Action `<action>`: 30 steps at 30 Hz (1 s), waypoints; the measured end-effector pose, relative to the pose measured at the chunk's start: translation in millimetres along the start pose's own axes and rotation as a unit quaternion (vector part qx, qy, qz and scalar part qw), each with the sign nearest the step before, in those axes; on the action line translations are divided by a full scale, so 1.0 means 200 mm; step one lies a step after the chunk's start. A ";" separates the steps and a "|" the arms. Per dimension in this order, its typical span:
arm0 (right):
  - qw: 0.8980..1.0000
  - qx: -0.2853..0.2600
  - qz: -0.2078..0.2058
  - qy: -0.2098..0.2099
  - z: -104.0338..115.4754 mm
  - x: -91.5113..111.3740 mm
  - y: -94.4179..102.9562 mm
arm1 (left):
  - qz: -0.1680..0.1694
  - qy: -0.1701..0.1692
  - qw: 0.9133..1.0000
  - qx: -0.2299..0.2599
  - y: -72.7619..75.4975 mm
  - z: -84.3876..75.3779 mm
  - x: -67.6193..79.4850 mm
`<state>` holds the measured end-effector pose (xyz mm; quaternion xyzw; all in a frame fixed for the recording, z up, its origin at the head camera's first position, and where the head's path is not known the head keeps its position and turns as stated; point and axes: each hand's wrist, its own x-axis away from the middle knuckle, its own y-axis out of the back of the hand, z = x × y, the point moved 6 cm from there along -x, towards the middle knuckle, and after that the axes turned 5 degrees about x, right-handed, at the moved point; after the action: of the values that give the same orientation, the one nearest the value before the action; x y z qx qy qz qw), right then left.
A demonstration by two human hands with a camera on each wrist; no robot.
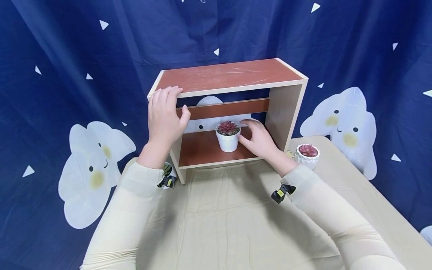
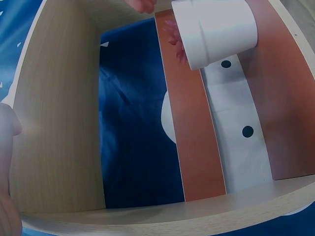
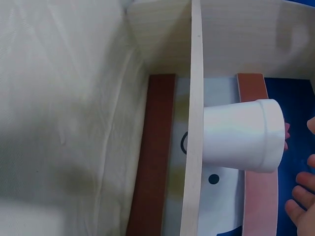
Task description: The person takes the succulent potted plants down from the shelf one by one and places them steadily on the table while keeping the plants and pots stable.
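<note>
A small white pot point(image 1: 228, 142) with a red succulent point(image 1: 228, 127) stands on the lower board of a brown-and-beige wooden shelf point(image 1: 233, 77). My left hand point(image 1: 165, 114) grips the shelf's top left front corner, fingers over the top board and thumb below its front edge. Beside the pot, on its right, is my right hand point(image 1: 258, 138), thumb and fingers spread and loosely bent. In the right wrist view the fingers point(image 3: 305, 196) stand apart from the plant. The left wrist view shows the white pot point(image 2: 221, 32) and a right fingertip point(image 2: 142, 5) near it.
Right of the shelf, a ribbed white pot point(image 1: 307, 161) with a red succulent stands on the cloth-covered table point(image 1: 216, 217). Another potted plant point(image 1: 167, 169), partly hidden by my left wrist, stands at the shelf's left side. A dark blue curtain point(image 1: 135, 37) hangs behind.
</note>
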<state>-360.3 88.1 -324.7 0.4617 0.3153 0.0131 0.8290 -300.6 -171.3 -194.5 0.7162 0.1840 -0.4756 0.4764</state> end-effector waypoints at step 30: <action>0.996 -0.019 0.027 -0.083 -0.05 -0.06 -0.11 | -0.024 -0.004 1.000 0.010 -0.01 0.00 0.01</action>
<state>-380.7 78.8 -340.1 0.4534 0.2329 0.0032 0.8604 -301.9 -170.9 -196.7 0.7146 0.1945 -0.4912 0.4585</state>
